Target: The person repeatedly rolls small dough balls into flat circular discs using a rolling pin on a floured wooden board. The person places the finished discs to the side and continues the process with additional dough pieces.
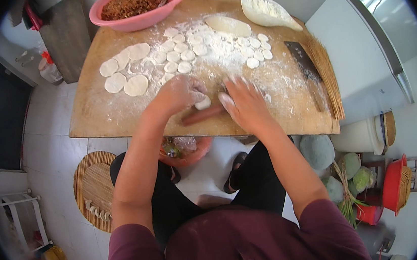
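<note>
On the floured wooden board, my left hand (185, 90) pinches the edge of a small dough round (203, 103). A brown wooden rolling pin (202, 115), blurred, lies just below that round, partly hidden by my right hand (247, 103). My right palm rests on the pin with the fingers stretched forward. Several flattened dough discs (136, 85) lie on the left. Small pressed dough pieces (181, 53) are spread over the middle, and another group (255, 50) sits to the right. Behind them are a larger lump of dough (229, 26) and loose flour (223, 48).
A pink basin of filling (121, 23) with a spoon stands on the board's far left. Across from it are a flour scoop (268, 11), a cleaver (302, 61) and a straw brush (325, 76). Several dumplings (98, 211) lie on a round reed tray (99, 179) at lower left.
</note>
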### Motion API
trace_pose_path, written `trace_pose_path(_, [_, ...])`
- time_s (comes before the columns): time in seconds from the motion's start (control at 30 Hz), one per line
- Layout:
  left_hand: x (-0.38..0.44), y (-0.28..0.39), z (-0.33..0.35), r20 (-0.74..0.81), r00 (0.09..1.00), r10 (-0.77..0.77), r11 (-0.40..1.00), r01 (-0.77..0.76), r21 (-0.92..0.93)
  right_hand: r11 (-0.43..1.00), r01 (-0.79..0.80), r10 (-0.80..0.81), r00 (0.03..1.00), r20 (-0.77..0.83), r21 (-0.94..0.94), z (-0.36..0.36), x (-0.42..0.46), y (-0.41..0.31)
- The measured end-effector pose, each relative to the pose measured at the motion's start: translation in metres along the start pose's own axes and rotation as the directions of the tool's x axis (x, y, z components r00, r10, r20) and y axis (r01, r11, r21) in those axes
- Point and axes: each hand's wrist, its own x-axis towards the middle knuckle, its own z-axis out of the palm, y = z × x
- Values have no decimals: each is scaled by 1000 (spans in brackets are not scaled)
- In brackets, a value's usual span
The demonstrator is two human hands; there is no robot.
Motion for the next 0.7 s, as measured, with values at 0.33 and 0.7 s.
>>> trace_pose_path(0.33, [7, 14, 7, -125, 991, -41, 938, 82, 337, 999, -19, 20, 1000, 18, -29, 7, 59, -1])
trace_pose_path(0.7, [-4, 1, -7, -133, 991, 32, 991, -14, 135, 999, -43, 42, 999, -35, -25, 6, 65, -8])
